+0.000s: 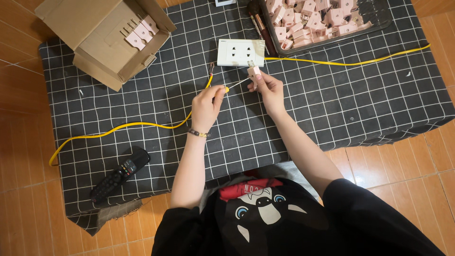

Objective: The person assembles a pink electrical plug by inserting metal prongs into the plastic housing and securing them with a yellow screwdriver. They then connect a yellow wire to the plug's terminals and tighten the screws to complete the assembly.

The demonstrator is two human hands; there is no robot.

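Holding a small pink plastic plug adapter (254,72) between its fingertips, the right hand (270,89) is closed on this piece just below the white rectangular wall socket plate (240,51). The metal pins of the adapter point up toward the socket plate and are very near its lower edge; I cannot tell if they touch it. The left hand (206,105) is closed around a thin screwdriver with a yellow handle (230,87), and its metal tip reaches to the side of the adapter. On the left wrist there is a dark beaded bracelet (198,134).

Both hands are above a black cloth with a white grid pattern (332,104), which covers a low surface on an orange tiled floor (23,189). A long yellow cable (118,128) runs over the cloth, passing under the left hand, and one more part of it goes from the socket plate to the right edge.

Behind the socket plate stands a dark tray full of the same pink adapters (317,19). At the far left lies an open brown cardboard box (102,38) with a few pink adapters inside. Near the person, at the left, a black remote control (121,174) rests on the cloth.
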